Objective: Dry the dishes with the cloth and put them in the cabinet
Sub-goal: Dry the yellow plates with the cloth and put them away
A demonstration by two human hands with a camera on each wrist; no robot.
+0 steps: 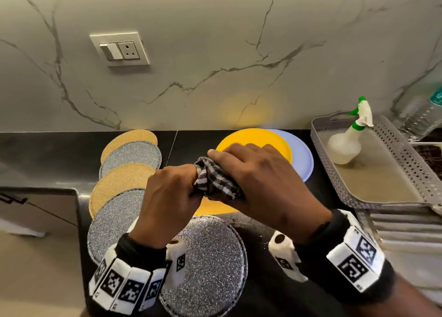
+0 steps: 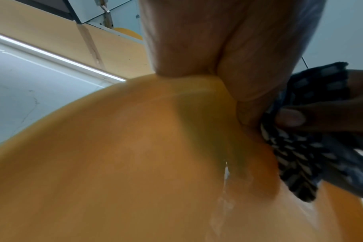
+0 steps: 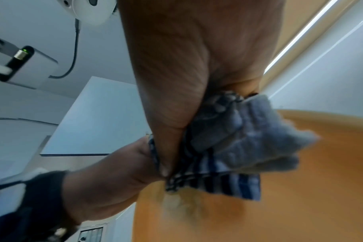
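Note:
A yellow plate (image 1: 259,141) sits under both hands over the black counter, and it fills the left wrist view (image 2: 124,163). My left hand (image 1: 172,192) grips the plate at its near rim, fingers curled. In the left wrist view the left hand (image 2: 197,49) meets the rim. My right hand (image 1: 258,178) holds a bunched black-and-white checked cloth (image 1: 215,181) and presses it on the plate beside the left hand. The right wrist view shows the cloth (image 3: 228,155) crumpled under the right hand (image 3: 176,65) against the plate (image 3: 279,204). A pale blue plate (image 1: 302,158) lies behind the yellow one.
Several round glittery silver and gold mats (image 1: 124,173) overlap at the left, with a large silver one (image 1: 210,264) near me. At the right a grey perforated tray (image 1: 392,149) holds a spray bottle (image 1: 346,144). A wall socket (image 1: 119,48) sits on the marble backsplash.

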